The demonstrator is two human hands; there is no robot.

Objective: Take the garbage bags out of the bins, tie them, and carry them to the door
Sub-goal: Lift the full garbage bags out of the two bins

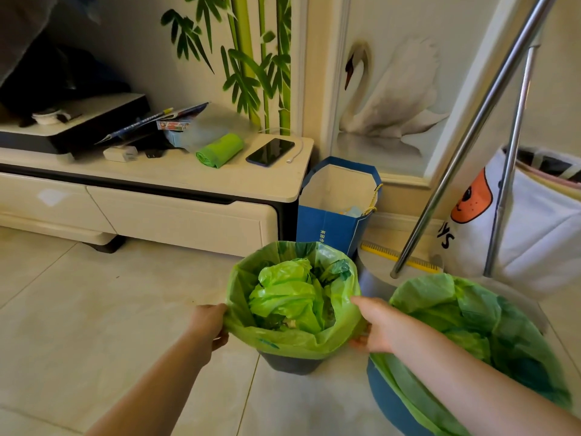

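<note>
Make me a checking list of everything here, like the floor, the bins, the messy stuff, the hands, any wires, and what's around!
Surface: pale tiled floor, both bins standing on it.
Job's things: dark bin lined with a green bag, crumpled green plastic inside; blue bin with a second green bag, untouched.
Clutter: green bag roll, phone, books on the white cabinet.
Hands: left hand and right hand each grip the first bag's rim on opposite sides.
Cables: white cable beside the phone.
Surroundings: blue paper bag, metal rack poles, white laundry bag, swan and bamboo wall art.
</note>
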